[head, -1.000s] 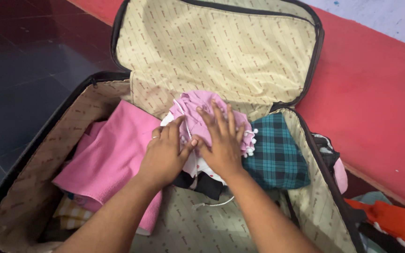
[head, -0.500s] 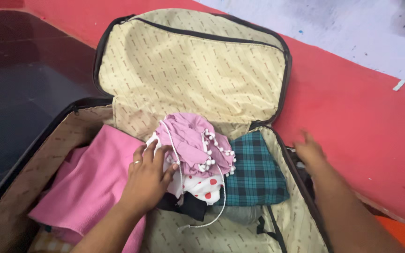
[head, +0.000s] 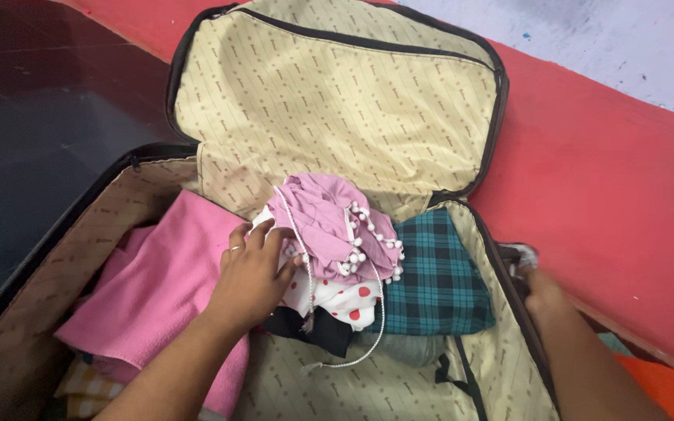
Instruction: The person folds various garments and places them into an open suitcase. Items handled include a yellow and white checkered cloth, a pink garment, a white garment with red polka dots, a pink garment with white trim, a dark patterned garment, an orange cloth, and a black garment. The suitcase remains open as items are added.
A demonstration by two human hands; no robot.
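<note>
Head view, item one: crumpled lilac garment [head: 329, 226] with white bead trim, topmost on a small pile at the centre of the open suitcase [head: 150, 199]. My left hand [head: 251, 277] lies flat at its 9 o'clock edge, grip spread and closed on nothing, fingers touching the white red-dotted cloth [head: 337, 300] beneath. Judged light, soft, limp; beads may snag, so best pinched through the bunched middle. Pink towel [head: 157, 288] at 9 o'clock, teal plaid fold [head: 434, 273] at 3 o'clock. My right hand [head: 540, 292] is outside the case wall at 3 o'clock; its grip I cannot tell
</note>
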